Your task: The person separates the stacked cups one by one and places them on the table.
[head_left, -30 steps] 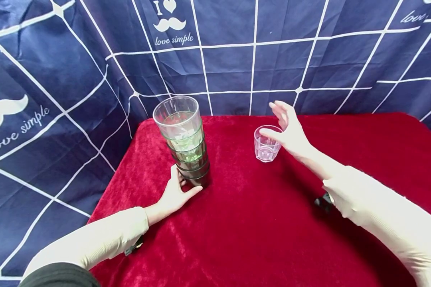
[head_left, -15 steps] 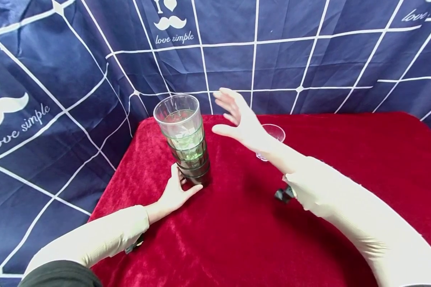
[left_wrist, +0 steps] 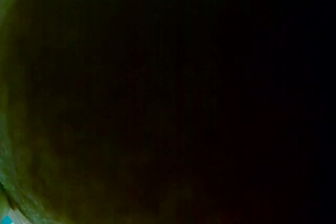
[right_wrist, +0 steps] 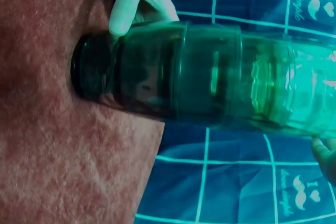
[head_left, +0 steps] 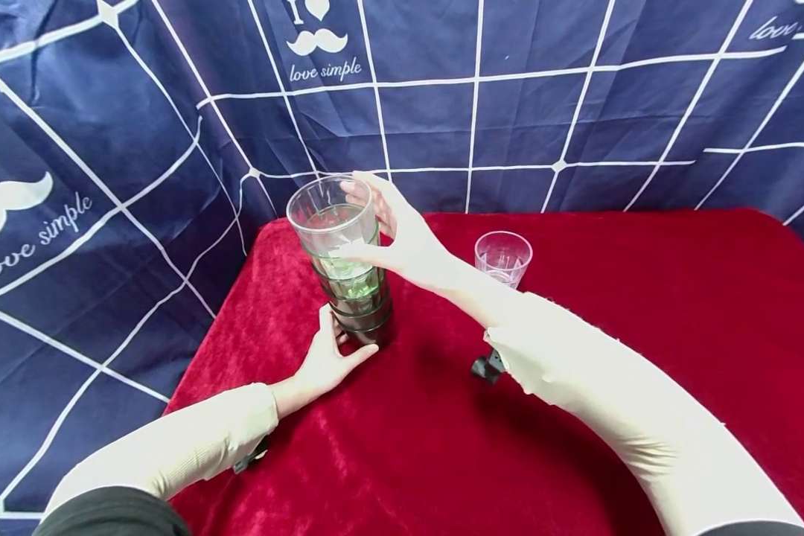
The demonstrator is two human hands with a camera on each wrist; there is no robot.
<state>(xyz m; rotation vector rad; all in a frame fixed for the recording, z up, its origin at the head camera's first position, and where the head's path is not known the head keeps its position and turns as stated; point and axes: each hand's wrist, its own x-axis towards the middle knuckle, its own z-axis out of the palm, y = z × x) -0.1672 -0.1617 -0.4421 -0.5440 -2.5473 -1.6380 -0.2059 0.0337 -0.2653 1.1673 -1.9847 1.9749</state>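
Note:
A tall stack of nested drinking glasses (head_left: 358, 305) stands on the left side of the cloth. Its lower glasses are dark and green, and the top glass (head_left: 321, 223) is clear. My left hand (head_left: 324, 365) grips the foot of the stack between thumb and fingers; its thumb lies along the dark glass in the right wrist view. Up at the clear top glass, my right hand (head_left: 409, 242) curls round it, thumb across the front and fingers behind the rim. The left wrist view is almost wholly dark.
A small clear glass (head_left: 502, 253) stands upright on the red velvet cloth (head_left: 643, 298), just beyond my right forearm. A dark blue curtain (head_left: 522, 112) with white lines hangs behind the table and along its left side.
My right hand has moved left from the small clear glass over to the top of the stack. The left hand and the stack have stayed in place.

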